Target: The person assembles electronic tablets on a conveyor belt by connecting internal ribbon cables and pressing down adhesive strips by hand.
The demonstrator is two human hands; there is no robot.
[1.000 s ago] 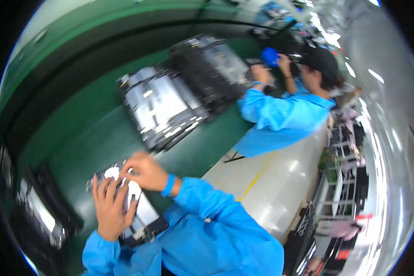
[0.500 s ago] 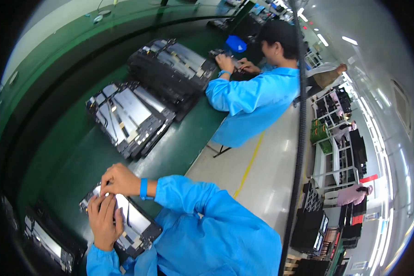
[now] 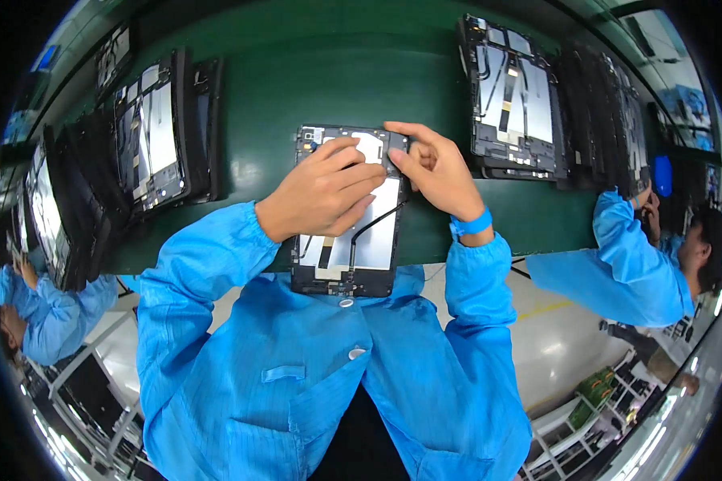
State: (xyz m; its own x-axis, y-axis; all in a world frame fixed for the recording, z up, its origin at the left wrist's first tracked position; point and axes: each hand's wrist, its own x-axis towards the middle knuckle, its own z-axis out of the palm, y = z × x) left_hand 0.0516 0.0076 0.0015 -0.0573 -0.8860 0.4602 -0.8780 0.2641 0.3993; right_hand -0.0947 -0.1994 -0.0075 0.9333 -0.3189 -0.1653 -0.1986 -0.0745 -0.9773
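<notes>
An opened tablet (image 3: 379,255) lies at the near edge of the green table, showing silver battery areas, a black cable and a dark frame. Across its upper left half rests my left hand (image 3: 322,188), fingers apart and slightly bent, with the tips over the middle. At the tablet's upper right corner is my right hand (image 3: 437,170); its index finger reaches along the top edge, the thumb is on the face, and the other fingers curl inward. I see no tool in either hand. My left palm hides part of the tablet.
Stacked opened tablets (image 3: 513,100) stand to the right, with more dark ones behind them. Further stacks (image 3: 148,132) fill the left side of the green table (image 3: 337,68). A co-worker in a blue smock (image 3: 626,264) sits at right; another blue sleeve (image 3: 64,321) shows at left.
The view has swung from the right side to straight ahead over the tablet. My right hand, earlier pinching beside my left fingers, is now apart from them at the upper right corner.
</notes>
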